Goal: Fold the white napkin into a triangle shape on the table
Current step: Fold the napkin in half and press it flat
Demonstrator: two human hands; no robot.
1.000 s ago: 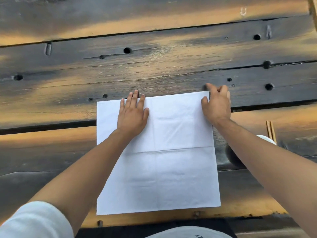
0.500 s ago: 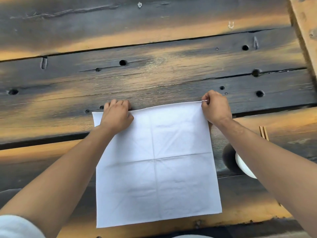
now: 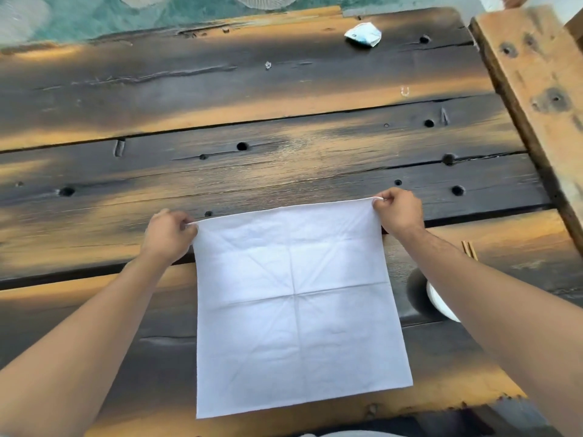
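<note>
The white napkin (image 3: 296,307) is a square sheet with a cross of crease lines, spread over the near part of the dark wooden table (image 3: 252,165). My left hand (image 3: 168,236) pinches its far left corner. My right hand (image 3: 398,211) pinches the far right corner. The far edge is stretched taut between both hands and raised slightly off the wood, while the near half lies flat by the table's front edge.
A white bowl (image 3: 440,302) is partly hidden under my right forearm, with wooden chopsticks (image 3: 470,250) just beyond it. A crumpled wrapper (image 3: 362,34) lies at the far right of the table. A lighter wooden plank (image 3: 536,89) borders the right side.
My left hand went from lying flat on the napkin to gripping its far left corner. Both hands now hold the far edge lifted and taut. The camera has tilted up, showing more table.
</note>
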